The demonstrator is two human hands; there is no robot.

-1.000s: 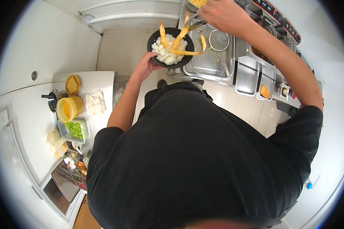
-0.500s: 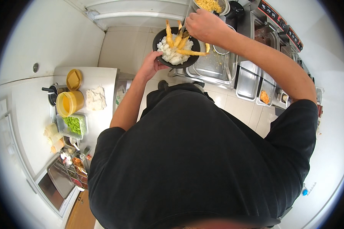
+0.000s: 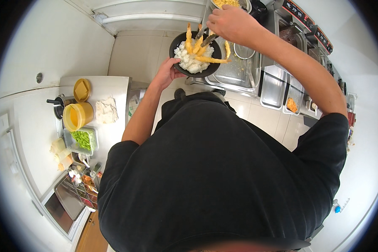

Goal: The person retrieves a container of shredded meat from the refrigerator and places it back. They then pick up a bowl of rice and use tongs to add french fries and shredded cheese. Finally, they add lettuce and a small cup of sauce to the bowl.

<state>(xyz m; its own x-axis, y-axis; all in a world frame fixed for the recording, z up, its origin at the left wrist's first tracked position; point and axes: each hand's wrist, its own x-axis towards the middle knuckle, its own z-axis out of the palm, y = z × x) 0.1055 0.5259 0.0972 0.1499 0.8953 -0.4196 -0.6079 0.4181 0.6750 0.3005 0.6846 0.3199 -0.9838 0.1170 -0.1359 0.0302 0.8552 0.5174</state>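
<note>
— Fingers first: how do they stand?

— Right hand [image 3: 231, 23] has its fingers [image 3: 217, 25] wrapped around a pair of metal tongs [image 3: 206, 37], which slant down toward seven o'clock into the black bowl [image 3: 177, 42]. Left hand [image 3: 167, 72] cups that bowl from below, at about seven o'clock off its rim, fingers curled onto the underside.

— And what's in the bowl, biggest thing down?

— White rice [image 3: 190, 62] fills the lower half. On top lie several long fried battered pieces [image 3: 209, 59]; the longest runs nearly flat, its axis from nine to three o'clock, tip poking past the rim at three. Another stands almost upright, along twelve to six, at the bowl's left side. The tong tips meet the pieces near the bowl's centre; whether they pinch one, I cannot tell.

— Which hand is nearer the fried pieces?

— The right, just above them at one o'clock. The left touches only the bowl.

— Around it?

— A steel draining tray [image 3: 235, 73] lies under the bowl at four o'clock; a yellow tub [image 3: 77, 116] sits on the white bench [image 3: 113, 84] well apart, at eight o'clock.
</note>
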